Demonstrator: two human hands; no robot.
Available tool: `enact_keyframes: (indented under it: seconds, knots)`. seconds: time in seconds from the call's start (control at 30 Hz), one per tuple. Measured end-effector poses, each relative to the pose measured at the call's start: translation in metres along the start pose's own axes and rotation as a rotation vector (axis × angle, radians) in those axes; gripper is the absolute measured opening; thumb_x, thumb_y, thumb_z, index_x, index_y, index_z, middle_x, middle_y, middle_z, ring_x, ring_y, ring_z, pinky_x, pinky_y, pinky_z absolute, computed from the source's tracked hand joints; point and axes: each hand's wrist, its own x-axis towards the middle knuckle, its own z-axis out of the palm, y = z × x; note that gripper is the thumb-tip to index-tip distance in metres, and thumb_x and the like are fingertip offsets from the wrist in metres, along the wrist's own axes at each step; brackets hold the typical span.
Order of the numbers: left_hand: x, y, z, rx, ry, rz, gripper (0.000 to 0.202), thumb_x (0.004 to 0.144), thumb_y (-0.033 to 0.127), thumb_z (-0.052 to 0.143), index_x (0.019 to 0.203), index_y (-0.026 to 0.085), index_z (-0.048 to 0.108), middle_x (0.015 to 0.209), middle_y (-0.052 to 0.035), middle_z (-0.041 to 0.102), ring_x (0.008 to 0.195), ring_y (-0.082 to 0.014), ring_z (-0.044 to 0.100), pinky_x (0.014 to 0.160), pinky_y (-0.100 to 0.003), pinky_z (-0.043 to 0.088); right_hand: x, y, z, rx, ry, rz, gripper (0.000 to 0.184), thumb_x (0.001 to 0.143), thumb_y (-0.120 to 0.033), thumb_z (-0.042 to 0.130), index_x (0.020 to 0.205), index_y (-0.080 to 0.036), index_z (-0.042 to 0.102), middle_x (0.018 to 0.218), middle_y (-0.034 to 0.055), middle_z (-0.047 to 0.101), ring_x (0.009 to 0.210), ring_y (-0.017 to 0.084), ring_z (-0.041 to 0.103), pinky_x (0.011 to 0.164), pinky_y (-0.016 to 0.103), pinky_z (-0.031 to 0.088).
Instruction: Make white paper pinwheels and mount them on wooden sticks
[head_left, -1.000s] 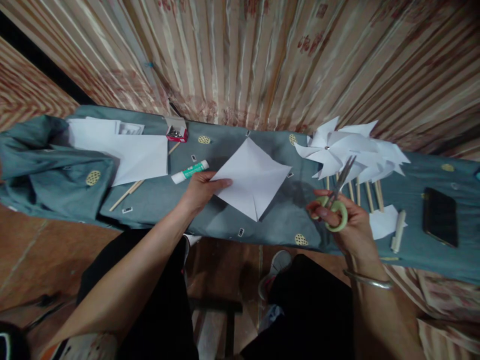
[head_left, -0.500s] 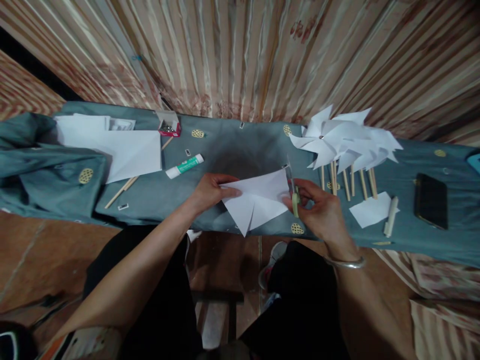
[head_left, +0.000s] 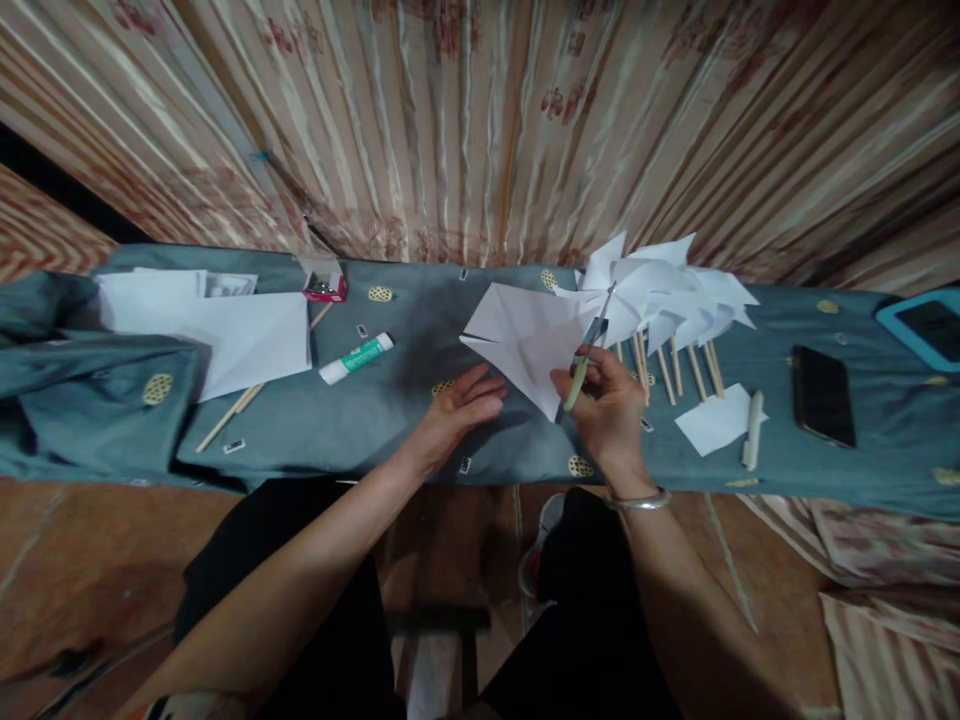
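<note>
Black phone [head_left: 823,395] lying off to the right, blue-framed gadget [head_left: 930,328] just past it, pleated curtain [head_left: 450,130] hanging along the back.

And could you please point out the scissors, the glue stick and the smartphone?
Scissors [head_left: 577,384], head view: on the pale green handle.
Glue stick [head_left: 358,359], head view: on the green label.
Smartphone [head_left: 823,396], head view: mid-screen.

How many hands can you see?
2. The left hand is open, just beside the cut white paper; the right hand holds the green-handled scissors and the paper's edge. I see no others.
</note>
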Motion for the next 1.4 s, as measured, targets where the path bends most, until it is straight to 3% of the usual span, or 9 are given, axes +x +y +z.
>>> enact_keyframes:
  seconds: [0.13,0.4,0.53,0.7,0.97,1.1,1.27,1.4]
  knots:
    - [0.003,-0.005,0.01,0.017,0.03,0.063,0.047,0.064,0.04,0.082,0.103,0.018,0.069,0.111,-0.0095,0.071,0.112,-0.0298,0.062,0.097,-0.043,0.046,-0.007,-0.007,0.016,0.051,-0.066,0.04,0.04,0.072,-0.039,0.071,0.106,-0.02,0.061,0.076,0.0006,0.069,0.064,0.016,0.063,0.065,0.032,0.052]
    - [0.011,-0.001,0.001,0.162,0.379,0.218,0.043,0.058,0.022,0.078,0.098,0.015,0.067,0.108,-0.0086,0.071,0.103,-0.0278,0.063,0.097,-0.042,0.047,-0.016,-0.012,0.025,0.21,-0.185,0.219,0.045,0.062,-0.043,0.08,0.097,-0.021,0.061,0.078,0.0016,0.072,0.071,0.018,0.067,0.065,0.03,0.053]
    - [0.012,0.005,-0.005,0.228,0.381,0.246,0.038,0.061,0.025,0.077,0.096,0.016,0.066,0.106,-0.0084,0.071,0.098,-0.026,0.064,0.093,-0.042,0.05,-0.022,-0.018,0.022,0.295,-0.3,0.257,0.045,0.062,-0.047,0.081,0.094,-0.021,0.062,0.078,0.0007,0.07,0.068,0.016,0.064,0.062,0.028,0.052]
    - [0.016,0.019,-0.016,0.316,0.45,0.33,0.028,0.063,0.026,0.075,0.089,0.018,0.066,0.097,-0.0068,0.072,0.092,-0.0239,0.065,0.086,-0.038,0.052,-0.034,-0.024,0.011,0.275,-0.499,0.276,0.045,0.075,-0.058,0.07,0.099,-0.02,0.064,0.075,0.0017,0.068,0.066,0.015,0.061,0.059,0.026,0.048]
    - [0.018,0.031,-0.023,0.304,0.486,0.433,0.046,0.065,0.028,0.077,0.109,0.02,0.064,0.094,-0.0052,0.072,0.094,-0.0232,0.065,0.088,-0.037,0.051,-0.048,-0.015,-0.005,0.23,-0.782,0.325,0.042,0.084,-0.05,0.065,0.11,-0.017,0.062,0.083,0.0038,0.069,0.071,0.014,0.061,0.064,0.026,0.047]
    - [0.018,0.03,-0.025,0.333,0.477,0.428,0.047,0.067,0.027,0.076,0.112,0.02,0.063,0.096,-0.0065,0.073,0.1,-0.0262,0.065,0.091,-0.04,0.051,-0.048,-0.014,-0.009,0.158,-0.866,0.299,0.042,0.082,-0.048,0.067,0.111,-0.017,0.063,0.08,0.0024,0.067,0.071,0.015,0.061,0.063,0.026,0.048]
    - [0.021,0.032,-0.028,0.38,0.5,0.457,0.05,0.067,0.026,0.076,0.115,0.021,0.063,0.098,-0.0059,0.073,0.099,-0.0271,0.066,0.092,-0.041,0.051,-0.049,-0.019,-0.008,0.073,-0.917,0.319,0.039,0.075,-0.049,0.074,0.098,-0.018,0.068,0.063,-0.0046,0.055,0.053,0.009,0.047,0.048,0.021,0.037]
    - [0.021,0.031,-0.027,0.404,0.506,0.458,0.044,0.065,0.026,0.078,0.107,0.02,0.066,0.097,-0.006,0.073,0.101,-0.0278,0.065,0.091,-0.04,0.051,-0.05,-0.021,-0.005,0.138,-0.941,0.4,0.042,0.072,-0.054,0.074,0.093,-0.018,0.068,0.063,-0.0037,0.055,0.056,0.01,0.05,0.05,0.022,0.041]
